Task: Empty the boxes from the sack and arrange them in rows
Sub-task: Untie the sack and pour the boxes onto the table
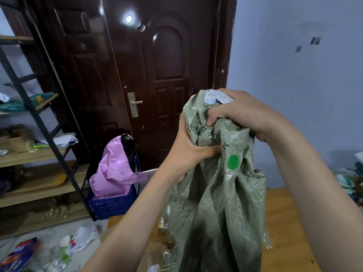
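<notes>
Both grips clamped on bunched end of green woven plastic sack (214, 193): left hand (188, 152) below, right hand (237, 112) above. Sack hangs beneath grips over wooden tabletop (282, 222); cardboard boxes (157, 252) under it.

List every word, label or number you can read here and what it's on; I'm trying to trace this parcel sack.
White label at the top of the sack: printed lines, too small to read.
Black handwriting on the sack: illegible.
Green sticker: blank.
Blue package on the floor: large letters, upside down and cut off, unreadable.
Yellow patch on the shelf bag: blurred.
</notes>
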### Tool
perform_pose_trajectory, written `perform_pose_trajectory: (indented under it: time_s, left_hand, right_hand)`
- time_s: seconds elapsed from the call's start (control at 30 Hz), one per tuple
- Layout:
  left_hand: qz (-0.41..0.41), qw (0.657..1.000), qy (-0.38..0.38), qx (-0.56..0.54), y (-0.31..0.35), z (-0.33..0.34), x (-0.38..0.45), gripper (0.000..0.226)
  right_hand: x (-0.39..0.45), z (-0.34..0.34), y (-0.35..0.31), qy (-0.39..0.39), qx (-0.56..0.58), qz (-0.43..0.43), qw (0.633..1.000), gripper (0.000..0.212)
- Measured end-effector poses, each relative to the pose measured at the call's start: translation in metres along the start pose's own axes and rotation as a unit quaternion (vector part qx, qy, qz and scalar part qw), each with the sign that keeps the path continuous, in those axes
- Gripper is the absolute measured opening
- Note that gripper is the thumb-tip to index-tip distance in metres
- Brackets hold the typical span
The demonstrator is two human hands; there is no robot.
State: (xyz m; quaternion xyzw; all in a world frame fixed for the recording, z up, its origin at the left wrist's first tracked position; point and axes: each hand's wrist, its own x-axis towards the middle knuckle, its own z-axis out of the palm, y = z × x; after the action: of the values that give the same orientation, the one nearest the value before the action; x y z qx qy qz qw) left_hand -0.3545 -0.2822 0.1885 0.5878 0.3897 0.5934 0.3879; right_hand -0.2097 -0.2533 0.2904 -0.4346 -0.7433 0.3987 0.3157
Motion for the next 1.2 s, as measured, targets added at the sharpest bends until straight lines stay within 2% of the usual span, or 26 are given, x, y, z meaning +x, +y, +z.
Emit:
perform_pose_trajectory:
  time_s: [0.13,0.27,0.37,0.43,0.63,0.67,0.77,0.83,1.1,1.2]
  left_hand:
    - [-0.004,0.999,-0.04,0.003,-0.002,-0.008,-0.001,0.108]
    - [-0.019,0.996,-0.08,0.031,-0.003,-0.018,-0.004,0.127]
    - [0.01,0.994,-0.077,0.072,-0.001,-0.022,-0.006,0.147]
    - [0.026,0.993,-0.08,0.081,0.001,-0.02,-0.008,0.15]
    - [0.066,0.995,-0.031,0.073,0.003,-0.011,-0.01,0.137]
    - [0.069,0.994,-0.025,0.076,0.004,-0.01,-0.01,0.133]
    - [0.075,0.993,-0.004,0.092,0.006,-0.01,-0.008,0.121]
    - [0.078,0.992,0.008,0.096,0.007,-0.009,-0.007,0.117]
    - [0.068,0.994,0.003,0.087,0.008,-0.014,-0.003,0.112]
    - [0.055,0.995,0.0,0.082,0.0,-0.013,-0.004,0.111]
  right_hand:
    - [0.001,0.0,0.001,-0.004,0.009,0.008,1.0,0.039]
    - [0.002,0.001,0.004,-0.013,0.017,0.017,1.0,0.039]
    - [0.004,0.004,0.007,-0.003,0.029,0.022,0.999,0.037]
    - [0.004,0.006,0.008,0.001,0.044,0.021,0.999,0.037]
    - [0.008,0.015,0.014,-0.014,0.114,0.083,0.99,0.054]
    - [0.008,0.015,0.015,-0.032,0.136,0.096,0.985,0.051]
    - [0.003,0.012,0.014,-0.086,0.183,0.118,0.972,0.022]
    - [0.001,0.009,0.014,-0.104,0.185,0.121,0.97,0.017]
    - [-0.005,0.001,0.012,-0.109,0.066,0.122,0.984,0.035]
    - [-0.004,0.001,0.016,-0.041,-0.016,0.087,0.995,0.046]
